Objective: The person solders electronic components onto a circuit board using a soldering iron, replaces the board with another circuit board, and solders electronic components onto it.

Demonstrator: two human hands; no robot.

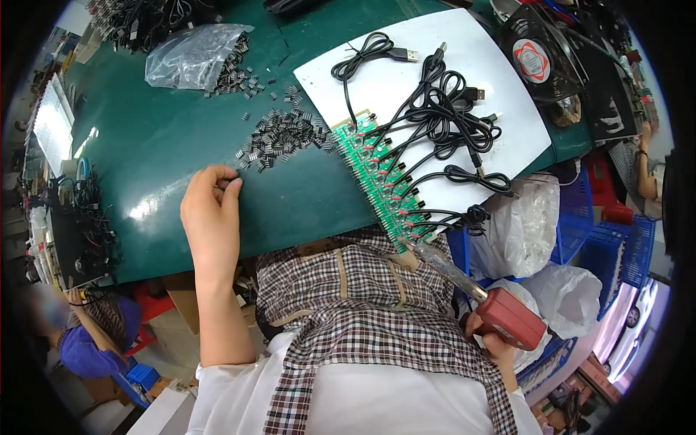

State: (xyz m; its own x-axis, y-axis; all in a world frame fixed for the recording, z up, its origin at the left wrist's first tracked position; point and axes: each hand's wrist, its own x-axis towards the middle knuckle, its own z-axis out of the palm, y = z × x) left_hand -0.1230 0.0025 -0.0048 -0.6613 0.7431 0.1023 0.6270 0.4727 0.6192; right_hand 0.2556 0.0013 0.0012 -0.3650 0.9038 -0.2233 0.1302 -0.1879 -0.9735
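Note:
My left hand (212,199) is over the green tabletop (304,203), thumb and fingers pinched on a tiny dark piece beside a pile of small black pin parts (283,136). My right hand (493,344) grips a red soldering gun (511,317) at the lower right. Its metal tip points at the near end of a long green circuit board panel (377,181). Black USB cables (442,116) run from the panel over a white sheet (326,76).
A clear plastic bag (190,58) and more black parts lie at the upper left. A black fan (535,58) stands at the upper right. Plastic bags (525,225) and blue crates (576,210) are at the right. Another person (98,337) sits at the lower left.

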